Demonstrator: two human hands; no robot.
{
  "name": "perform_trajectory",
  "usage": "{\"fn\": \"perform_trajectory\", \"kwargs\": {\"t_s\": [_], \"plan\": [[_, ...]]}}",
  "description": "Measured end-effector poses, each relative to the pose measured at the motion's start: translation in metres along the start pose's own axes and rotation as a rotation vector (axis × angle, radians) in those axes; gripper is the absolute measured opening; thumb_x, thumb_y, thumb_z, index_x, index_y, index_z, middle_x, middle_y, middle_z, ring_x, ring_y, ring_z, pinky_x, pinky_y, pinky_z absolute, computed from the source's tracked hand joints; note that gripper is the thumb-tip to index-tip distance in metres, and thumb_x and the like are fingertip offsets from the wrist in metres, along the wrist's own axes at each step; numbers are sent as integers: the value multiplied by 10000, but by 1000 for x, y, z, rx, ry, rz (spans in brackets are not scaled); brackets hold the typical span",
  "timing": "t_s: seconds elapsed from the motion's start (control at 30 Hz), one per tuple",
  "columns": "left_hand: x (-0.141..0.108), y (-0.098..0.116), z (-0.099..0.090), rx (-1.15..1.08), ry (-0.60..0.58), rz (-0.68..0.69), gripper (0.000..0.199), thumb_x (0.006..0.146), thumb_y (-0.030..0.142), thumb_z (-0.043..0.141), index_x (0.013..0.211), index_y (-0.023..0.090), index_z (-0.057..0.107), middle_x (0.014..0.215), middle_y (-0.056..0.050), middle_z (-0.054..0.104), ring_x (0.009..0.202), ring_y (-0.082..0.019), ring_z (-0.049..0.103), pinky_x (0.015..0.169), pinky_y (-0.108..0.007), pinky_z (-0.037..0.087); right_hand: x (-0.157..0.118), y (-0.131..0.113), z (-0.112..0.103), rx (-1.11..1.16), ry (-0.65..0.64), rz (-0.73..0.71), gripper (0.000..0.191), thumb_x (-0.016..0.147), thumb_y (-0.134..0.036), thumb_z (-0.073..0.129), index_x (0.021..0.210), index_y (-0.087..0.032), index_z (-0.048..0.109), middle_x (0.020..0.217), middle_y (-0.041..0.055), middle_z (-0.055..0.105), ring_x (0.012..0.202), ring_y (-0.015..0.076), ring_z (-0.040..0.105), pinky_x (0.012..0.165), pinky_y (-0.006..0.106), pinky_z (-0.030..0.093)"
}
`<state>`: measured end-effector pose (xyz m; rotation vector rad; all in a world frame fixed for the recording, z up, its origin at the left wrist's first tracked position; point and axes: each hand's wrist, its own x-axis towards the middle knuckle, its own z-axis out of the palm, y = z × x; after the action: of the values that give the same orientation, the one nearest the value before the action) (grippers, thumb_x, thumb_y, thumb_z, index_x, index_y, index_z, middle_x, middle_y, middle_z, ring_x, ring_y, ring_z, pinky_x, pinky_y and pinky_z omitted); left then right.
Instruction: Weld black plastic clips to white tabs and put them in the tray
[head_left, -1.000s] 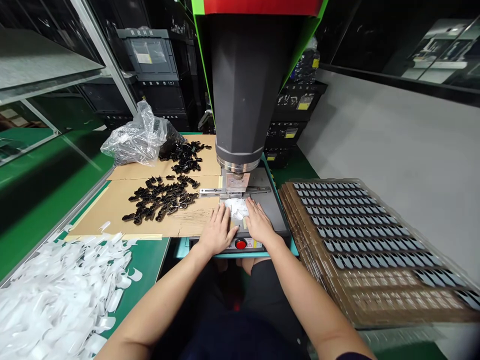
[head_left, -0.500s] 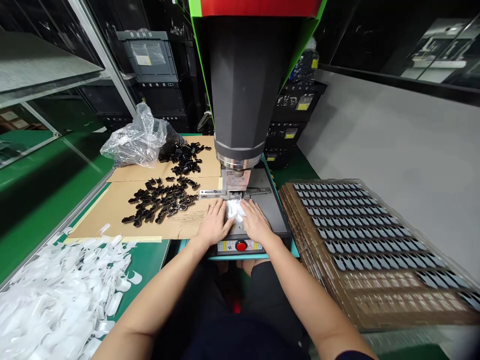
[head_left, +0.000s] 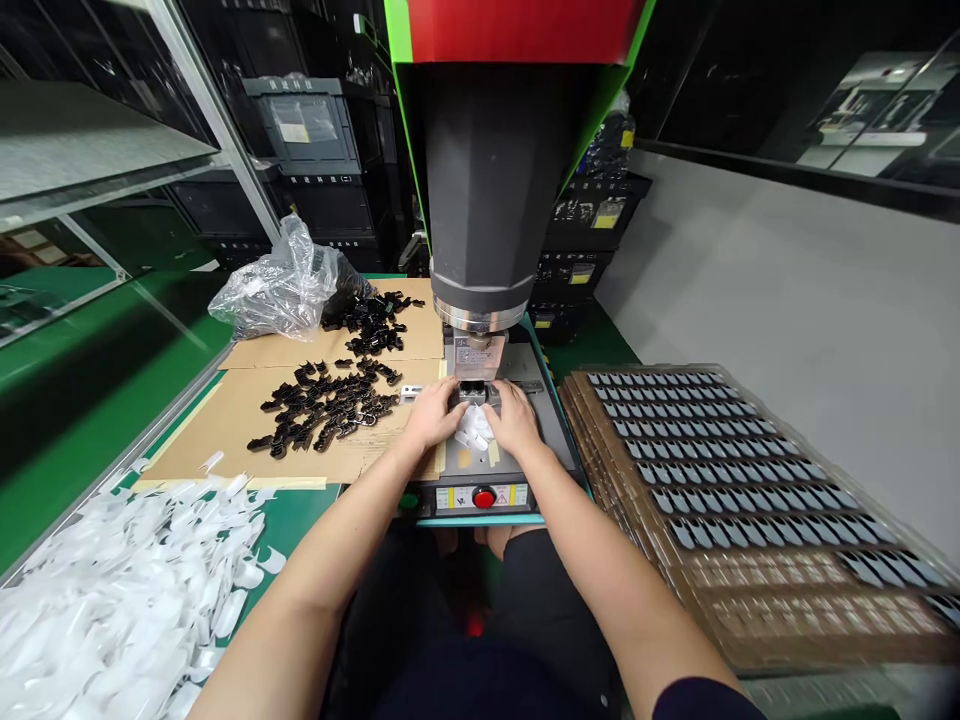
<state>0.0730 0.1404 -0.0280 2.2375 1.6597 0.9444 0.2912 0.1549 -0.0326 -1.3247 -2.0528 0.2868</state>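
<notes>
Under the machine's metal press head (head_left: 480, 355), a small black part (head_left: 472, 387) sits in the metal fixture (head_left: 471, 398). My left hand (head_left: 435, 412) is at the fixture's left end, its thumb apart from the fingers and pointing inward. On the opposite end, my right hand (head_left: 514, 418) mirrors it, fingers reaching forward beside the fixture. Both hands look open; whether the fingertips touch the black part is too small to tell. Several white plastic pieces (head_left: 474, 430) lie on the machine base between my thumbs.
Black clips (head_left: 326, 405) are spread over cardboard (head_left: 225, 420) at left, behind a heap of white pieces (head_left: 135, 590). A clear plastic bag (head_left: 277, 285) stands farther back. At right are stacked trays (head_left: 705, 590) of grey parts. A red button (head_left: 484, 497) faces me.
Both hands have moved forward from flat beside the white pieces to the ends of the fixture. The black part now shows there, with a slightly larger gap beneath the press head.
</notes>
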Motion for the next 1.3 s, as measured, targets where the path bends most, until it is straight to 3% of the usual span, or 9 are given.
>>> {"fn": "perform_trajectory", "kwargs": {"t_s": [0.2, 0.37, 0.47, 0.6, 0.77, 0.93, 1.3], "plan": [[38, 4, -1, -113, -58, -5, 321, 948, 308, 697, 1238, 198, 780, 1227, -131, 760, 1167, -310, 674, 1093, -476, 521, 39, -8, 8, -21, -101, 86, 287, 986, -329, 631, 1226, -197, 719, 1245, 160, 748, 1249, 342, 589, 1133, 497, 485], [32, 3, 2, -510, 12, -182, 303, 943, 399, 721, 1126, 176, 812, 955, -80, 772, 885, -232, 698, 913, -393, 584, 47, -4, 9, 152, -12, 207, 258, 957, -321, 612, 1128, -187, 749, 1040, 113, 782, 1002, 267, 695, 971, 410, 569], [-1, 11, 6, -814, 113, -345, 446, 900, 467, 790, 1229, 166, 776, 997, -81, 780, 883, -212, 707, 894, -378, 587, 21, -5, 9, 433, 72, 302, 331, 937, -335, 595, 1202, -182, 723, 1019, 91, 795, 897, 229, 729, 885, 393, 611], [-62, 41, 7, -1111, 147, -443, 577, 809, 491, 896, 1259, 163, 742, 955, -63, 775, 856, -190, 718, 880, -361, 592, -43, -25, 11, 829, 106, 334, 395, 900, -376, 663, 1251, -197, 687, 1109, 109, 793, 961, 243, 763, 876, 423, 653], [-111, 80, 3, -1272, 132, -438, 548, 794, 484, 927, 1210, 191, 724, 992, -73, 792, 895, -209, 759, 948, -403, 609, -105, -60, 4, 953, 63, 277, 369, 926, -331, 666, 1281, -232, 647, 1226, 116, 774, 1138, 258, 761, 993, 446, 655], [-126, 89, 8, -1295, 136, -452, 531, 772, 478, 944, 1170, 197, 732, 961, -63, 788, 861, -183, 735, 900, -366, 607, -122, -68, -3, 861, 94, 266, 340, 955, -308, 617, 1288, -238, 622, 1346, 133, 738, 1259, 257, 727, 1131, 483, 596], [-130, 92, 6, -1287, 130, -442, 489, 785, 458, 940, 1149, 195, 747, 859, -28, 748, 768, -148, 681, 777, -299, 573, -127, -74, -12, 873, 98, 267, 336, 970, -381, 670, 1271, -241, 620, 1406, 158, 713, 1322, 283, 700, 1173, 523, 564]]}}
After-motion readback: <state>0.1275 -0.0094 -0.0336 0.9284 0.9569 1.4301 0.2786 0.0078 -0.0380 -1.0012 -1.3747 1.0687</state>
